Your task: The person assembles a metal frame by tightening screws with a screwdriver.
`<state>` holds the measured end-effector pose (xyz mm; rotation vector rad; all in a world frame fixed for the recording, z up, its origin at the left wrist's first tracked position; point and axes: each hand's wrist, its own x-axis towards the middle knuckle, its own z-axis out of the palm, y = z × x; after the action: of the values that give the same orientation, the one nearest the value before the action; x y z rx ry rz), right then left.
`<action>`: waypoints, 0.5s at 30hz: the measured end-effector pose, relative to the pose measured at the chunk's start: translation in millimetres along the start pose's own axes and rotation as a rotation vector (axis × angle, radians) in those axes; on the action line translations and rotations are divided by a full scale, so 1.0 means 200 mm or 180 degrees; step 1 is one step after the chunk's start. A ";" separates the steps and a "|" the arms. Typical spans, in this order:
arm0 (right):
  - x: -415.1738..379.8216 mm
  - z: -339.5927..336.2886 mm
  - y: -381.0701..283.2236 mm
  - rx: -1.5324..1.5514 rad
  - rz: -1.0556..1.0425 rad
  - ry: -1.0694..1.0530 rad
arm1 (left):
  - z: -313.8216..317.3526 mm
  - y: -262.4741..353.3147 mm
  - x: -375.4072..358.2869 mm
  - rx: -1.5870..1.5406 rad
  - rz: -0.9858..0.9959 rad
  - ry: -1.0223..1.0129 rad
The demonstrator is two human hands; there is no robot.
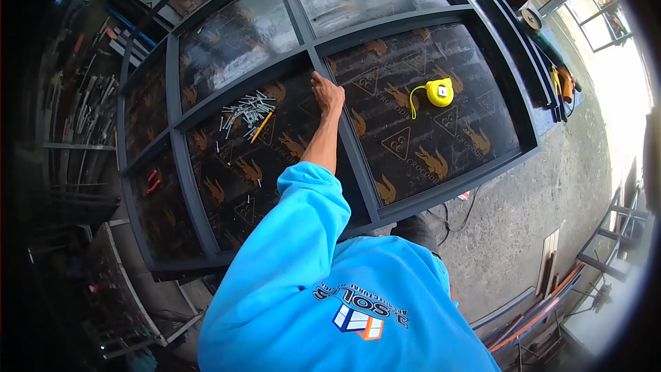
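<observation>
My left hand (328,94) reaches forward in a blue sleeve, its fingers curled against a bar of the dark grey metal frame (359,165), just below a crossing of two bars. What lies under the fingers is hidden. Left of the hand, a pile of screws (246,111) rests on the black printed board (289,165) inside the frame, with a yellow pencil (261,127) beside it. In the panel to the right sits a yellow tape measure (439,93) with its strap looped out. My right hand is out of sight.
Red-handled pliers (152,181) lie in the left panel. Dark metal bars (513,48) and an orange-and-black power tool (566,84) are along the right edge. Metal lengths (82,124) are stacked at the left. A cable (451,224) runs over the concrete floor (509,200).
</observation>
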<state>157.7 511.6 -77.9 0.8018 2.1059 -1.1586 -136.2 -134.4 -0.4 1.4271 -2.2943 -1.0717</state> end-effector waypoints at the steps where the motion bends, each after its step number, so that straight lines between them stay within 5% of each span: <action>1: 0.07 -0.04 -0.07 -0.0130 -0.0039 -0.0110 | 0.00 0.00 0.01 0.0019 -0.0030 0.0063; 5: 0.36 -0.26 -0.41 -0.0713 -0.0270 -0.0455 | -0.02 -0.08 0.05 -0.0147 -0.0049 0.0086; 7: 0.50 -0.38 -0.59 -0.0257 0.0338 -0.0454 | -0.14 -0.02 -0.03 -0.0866 -0.0228 -0.0462; 9: 0.63 -0.50 -0.70 0.0270 0.0483 -0.0396 | -0.06 -0.11 0.04 -0.0819 -0.0118 -0.0137; 11: 0.60 -0.56 -0.91 0.0650 -0.0040 0.0310 | -0.06 -0.15 0.05 -0.0943 -0.0071 -0.0359; 13: 0.58 -0.58 -1.14 0.1069 -0.0956 0.1354 | -0.09 -0.09 0.01 -0.0040 0.0081 -0.0294; 15: 0.61 -0.57 -1.39 0.0390 -0.2096 0.2311 | -0.09 -0.01 -0.03 0.0058 0.0279 0.0069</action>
<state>-149.8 516.3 23.7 0.6528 3.0797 -1.4834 -122.0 -137.0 11.5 1.3248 -2.3337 -1.0075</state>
